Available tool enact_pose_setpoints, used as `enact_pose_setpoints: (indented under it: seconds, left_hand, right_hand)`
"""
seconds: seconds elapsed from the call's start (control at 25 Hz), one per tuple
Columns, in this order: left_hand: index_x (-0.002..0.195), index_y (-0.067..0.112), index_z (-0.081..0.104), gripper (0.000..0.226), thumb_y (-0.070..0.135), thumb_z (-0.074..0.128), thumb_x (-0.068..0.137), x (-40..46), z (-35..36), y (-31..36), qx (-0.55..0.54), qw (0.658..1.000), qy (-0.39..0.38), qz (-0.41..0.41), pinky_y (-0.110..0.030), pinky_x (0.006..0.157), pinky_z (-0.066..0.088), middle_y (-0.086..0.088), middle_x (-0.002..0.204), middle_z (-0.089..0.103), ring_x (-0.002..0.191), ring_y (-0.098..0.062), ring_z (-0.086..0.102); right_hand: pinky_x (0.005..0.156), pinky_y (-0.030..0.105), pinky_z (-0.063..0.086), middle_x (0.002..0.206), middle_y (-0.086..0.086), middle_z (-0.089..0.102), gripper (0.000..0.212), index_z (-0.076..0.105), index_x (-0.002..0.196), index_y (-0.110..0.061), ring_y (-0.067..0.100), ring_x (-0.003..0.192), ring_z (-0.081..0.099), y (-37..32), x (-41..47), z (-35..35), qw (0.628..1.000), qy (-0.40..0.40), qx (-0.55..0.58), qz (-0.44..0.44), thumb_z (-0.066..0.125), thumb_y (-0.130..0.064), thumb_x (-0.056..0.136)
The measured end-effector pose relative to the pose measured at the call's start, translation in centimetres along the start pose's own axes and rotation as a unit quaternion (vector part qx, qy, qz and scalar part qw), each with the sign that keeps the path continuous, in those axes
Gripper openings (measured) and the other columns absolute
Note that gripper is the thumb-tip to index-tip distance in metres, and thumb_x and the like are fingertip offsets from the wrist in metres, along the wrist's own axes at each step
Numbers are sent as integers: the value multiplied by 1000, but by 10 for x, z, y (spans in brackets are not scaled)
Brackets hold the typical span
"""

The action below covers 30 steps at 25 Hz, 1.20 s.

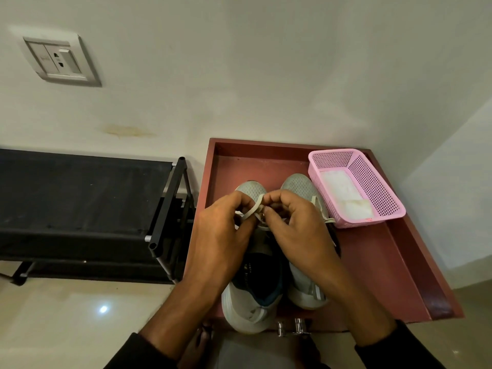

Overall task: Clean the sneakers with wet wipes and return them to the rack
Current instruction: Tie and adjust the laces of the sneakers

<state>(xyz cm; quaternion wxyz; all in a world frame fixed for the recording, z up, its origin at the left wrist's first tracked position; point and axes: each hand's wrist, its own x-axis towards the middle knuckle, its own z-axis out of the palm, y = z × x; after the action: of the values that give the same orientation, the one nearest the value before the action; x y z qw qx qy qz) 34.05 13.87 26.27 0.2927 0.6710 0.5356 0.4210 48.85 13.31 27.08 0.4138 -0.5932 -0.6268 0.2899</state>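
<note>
Both hands busy w/ the left sneaker's [250,283] white lace [251,210], left hand [221,235] & right hand [295,230] each pinching it; pair sits on the maroon tray [378,262], right sneaker [300,190] alongside; wipes [343,193] lie in the pink basket [378,190], none in hand; black rack [80,198] empty on top, so return step prob. remains.

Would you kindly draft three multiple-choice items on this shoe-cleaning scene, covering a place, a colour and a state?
1. Where does the basket stand?
A. on the rack
B. in the tray's far right corner
C. on the floor

2. What colour is the basket?
A. pink
B. green
C. black

3. What are the hands doing?
A. resting flat
B. holding a wipe
C. pinching a lace

Key: 1 B, it sits inside the red tray. 2 A, its mesh is pink. 3 C, the left hand and right hand pinch the white lace over the left sneaker.
</note>
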Motion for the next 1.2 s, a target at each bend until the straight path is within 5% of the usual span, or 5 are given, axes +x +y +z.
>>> enact_pose_setpoints:
  seconds: [0.16, 0.36, 0.52, 0.84, 1.2]
  left_hand:
    - [90, 30, 66, 8, 24, 71, 88, -1, -1, -2, -31, 999, 1, -14, -28, 67, 58, 17, 86, 66, 82, -2, 64]
    - [92, 28, 69, 6, 29, 72, 87, -2, -1, 2, -18, 1000, -1, 4, -24, 68, 57, 17, 85, 67, 84, 1, 64]
    - [89, 31, 68, 6, 30, 73, 85, -2, -3, 1, -23, 1000, 6, -9, -29, 66, 58, 16, 85, 66, 82, -2, 64]
    - [87, 31, 73, 4, 28, 75, 84, -7, -23, -2, 37, 996, -46, -60, -13, 64, 53, 17, 75, 69, 72, 4, 65]
    - [90, 0, 70, 10, 9, 66, 89, -1, -34, 2, -242, 923, -180, -238, -17, 50, 50, -8, 69, 68, 59, -8, 63]
  right_hand:
    - [78, 23, 56, 89, 1, 76, 20, 75, 102, -16, 12, 86, 73, 0, 6, -8, 982, -53, 160, 81, 75, -6, 85]
    - [75, 26, 51, 88, -4, 70, 12, 74, 94, -14, 12, 83, 64, 8, 5, -6, 965, 50, -194, -171, 72, -8, 84]
    - [62, 26, 54, 72, -9, 70, 8, 72, 83, -24, 5, 69, 67, 4, 4, -5, 994, 100, -44, -4, 76, -17, 82]
    - [63, 36, 40, 70, -6, 58, 23, 52, 72, -23, 22, 70, 51, 13, 4, -16, 918, 134, -365, -77, 73, -12, 70]
    - [70, 27, 58, 79, -10, 74, 12, 73, 89, -26, 5, 74, 70, 1, 7, -13, 992, 104, -7, 67, 70, -15, 88]
